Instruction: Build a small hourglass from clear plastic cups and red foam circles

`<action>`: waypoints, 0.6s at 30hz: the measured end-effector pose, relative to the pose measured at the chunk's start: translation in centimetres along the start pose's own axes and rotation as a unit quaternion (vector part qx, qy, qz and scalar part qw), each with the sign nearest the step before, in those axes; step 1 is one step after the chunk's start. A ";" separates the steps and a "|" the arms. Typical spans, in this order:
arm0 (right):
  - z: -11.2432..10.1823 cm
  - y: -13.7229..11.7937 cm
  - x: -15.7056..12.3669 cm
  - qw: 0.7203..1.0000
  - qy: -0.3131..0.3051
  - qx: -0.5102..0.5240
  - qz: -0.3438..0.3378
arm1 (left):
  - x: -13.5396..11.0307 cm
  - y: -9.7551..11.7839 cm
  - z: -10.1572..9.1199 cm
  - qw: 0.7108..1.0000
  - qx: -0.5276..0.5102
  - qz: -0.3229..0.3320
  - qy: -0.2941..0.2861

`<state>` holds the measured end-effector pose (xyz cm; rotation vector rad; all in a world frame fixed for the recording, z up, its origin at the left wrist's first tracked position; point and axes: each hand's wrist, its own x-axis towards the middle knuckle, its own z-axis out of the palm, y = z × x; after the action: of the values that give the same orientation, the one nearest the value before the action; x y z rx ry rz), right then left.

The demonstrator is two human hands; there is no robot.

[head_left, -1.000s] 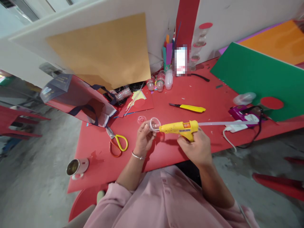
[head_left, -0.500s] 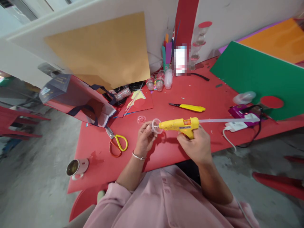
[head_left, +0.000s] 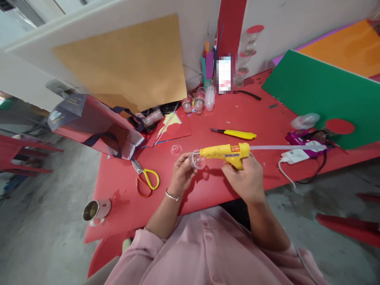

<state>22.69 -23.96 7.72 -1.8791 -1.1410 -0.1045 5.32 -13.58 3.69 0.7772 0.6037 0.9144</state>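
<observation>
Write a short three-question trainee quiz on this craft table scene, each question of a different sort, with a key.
1. True or false: the right hand holds the yellow glue gun.
2. Multiple choice: the left hand holds
A. the scissors
B. a small clear plastic cup
C. the yellow utility knife
3. Fill in: the scissors lie on the red table, on the ____ side of the left hand.

Key:
1. True.
2. B: the small clear plastic cup sits at the glue gun's nozzle; the yellow utility knife lies untouched farther back.
3. Left.
</observation>
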 end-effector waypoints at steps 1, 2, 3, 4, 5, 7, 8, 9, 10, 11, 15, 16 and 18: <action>0.0 0.0 0.0 1.000 0.001 -0.001 0.002 | 0.0 0.0 0.0 1.000 0.001 0.000 0.001; 0.1 0.1 0.1 1.000 0.002 -0.002 0.004 | 0.0 0.0 0.1 1.000 0.001 0.000 0.001; 0.1 0.1 0.1 1.000 0.004 -0.002 0.004 | 0.0 0.0 0.1 1.000 0.001 0.000 0.000; 0.1 0.2 0.1 1.000 0.006 -0.003 0.006 | 0.0 0.0 0.1 1.000 0.000 0.000 -0.003; 0.2 0.3 0.1 1.000 0.008 -0.005 0.007 | 0.0 0.0 0.1 1.000 0.000 0.001 -0.005; 0.3 0.5 0.1 1.000 0.010 -0.009 0.009 | 0.0 0.0 0.1 1.000 -0.002 0.001 -0.007; 0.3 0.6 0.1 1.000 0.009 -0.012 0.012 | 0.0 0.0 0.1 1.000 -0.003 0.001 -0.007; 0.3 0.7 0.1 1.000 0.006 -0.015 0.015 | -0.1 0.0 0.1 1.000 -0.004 0.000 -0.006; 0.4 0.8 0.1 1.000 0.004 -0.018 0.018 | -0.1 0.0 0.1 1.000 -0.004 -0.001 -0.005; 0.4 0.8 0.1 1.000 0.003 -0.019 0.021 | -0.1 0.0 0.1 1.000 -0.005 -0.001 -0.005; 0.4 1.1 0.1 1.000 0.003 -0.016 0.025 | 0.0 0.1 0.1 1.000 -0.012 -0.001 0.005; 0.5 1.1 0.1 1.000 0.003 -0.013 0.022 | 0.0 0.1 0.1 1.000 -0.016 -0.003 0.008; 0.5 1.2 0.1 1.000 0.006 -0.010 0.018 | 0.1 0.1 0.2 1.000 -0.022 -0.006 0.010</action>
<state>23.46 -23.74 6.64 -1.9127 -1.1012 -0.1077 5.43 -13.55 3.88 0.7244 0.6030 0.9236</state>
